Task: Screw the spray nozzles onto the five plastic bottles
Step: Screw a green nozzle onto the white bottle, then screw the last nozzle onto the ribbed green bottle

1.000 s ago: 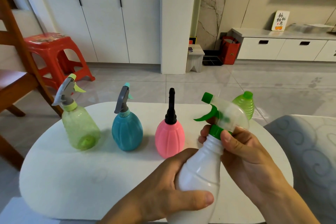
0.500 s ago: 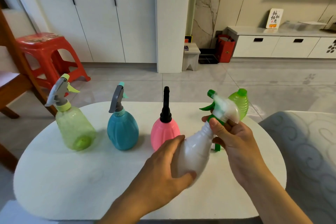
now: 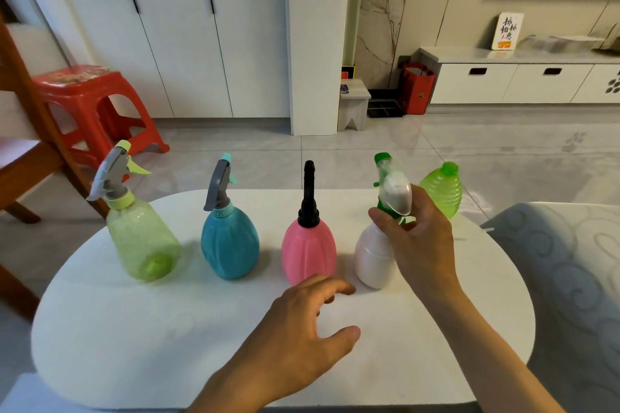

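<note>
Our right hand [image 3: 414, 238] sets the white bottle [image 3: 370, 258] down in a row of spray bottles.

Our right fingers curl around its neck just under the green-and-clear spray nozzle [image 3: 391, 191], likely steadying it upright as it lands toward the far right edge of the white table [image 3: 134, 345]. Our left hand [image 3: 302, 322] hovers nearby, relaxed and holding nothing. Leftward along the far edge stand a pink bottle [image 3: 308, 253], a blue bottle [image 3: 229, 245] and a pale green bottle [image 3: 142, 241], all with nozzles on. Behind our right hand, at the far right edge, a bright green bottle [image 3: 441, 189] seems to lack a sprayer.
</note>
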{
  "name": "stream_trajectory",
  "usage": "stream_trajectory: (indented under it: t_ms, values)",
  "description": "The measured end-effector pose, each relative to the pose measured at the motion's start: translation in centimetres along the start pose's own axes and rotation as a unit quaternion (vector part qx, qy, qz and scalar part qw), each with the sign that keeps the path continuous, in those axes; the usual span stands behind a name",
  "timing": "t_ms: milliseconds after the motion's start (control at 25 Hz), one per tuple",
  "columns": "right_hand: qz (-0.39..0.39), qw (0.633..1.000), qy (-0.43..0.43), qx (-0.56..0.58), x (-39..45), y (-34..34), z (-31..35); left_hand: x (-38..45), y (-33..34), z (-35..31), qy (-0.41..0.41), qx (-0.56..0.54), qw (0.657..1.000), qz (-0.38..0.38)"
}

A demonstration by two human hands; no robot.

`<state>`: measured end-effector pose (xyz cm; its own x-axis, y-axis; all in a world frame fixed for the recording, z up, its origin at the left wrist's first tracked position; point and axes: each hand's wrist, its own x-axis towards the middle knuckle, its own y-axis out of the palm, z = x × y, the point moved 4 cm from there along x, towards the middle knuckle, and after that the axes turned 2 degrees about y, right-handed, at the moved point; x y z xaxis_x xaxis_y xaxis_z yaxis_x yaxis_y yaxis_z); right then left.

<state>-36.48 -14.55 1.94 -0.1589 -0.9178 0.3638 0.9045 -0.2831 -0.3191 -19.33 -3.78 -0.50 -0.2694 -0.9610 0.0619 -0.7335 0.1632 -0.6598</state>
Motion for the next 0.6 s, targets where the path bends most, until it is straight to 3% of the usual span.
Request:
stream_trajectory:
  t_ms: [240, 600]
  values:
    - [-0.008, 1.000, -0.008, -0.027, 2.5, 0.7, -0.6, 0.0, 0.3, 0.5, 0.008, -0.002, 1.000, -0.013]
    - [0.047, 0.995, 0.017, -0.086, 2.8, 0.7, -1.8, 0.1, 0.2, 0.6, 0.012, -0.002, 1.000, -0.007]
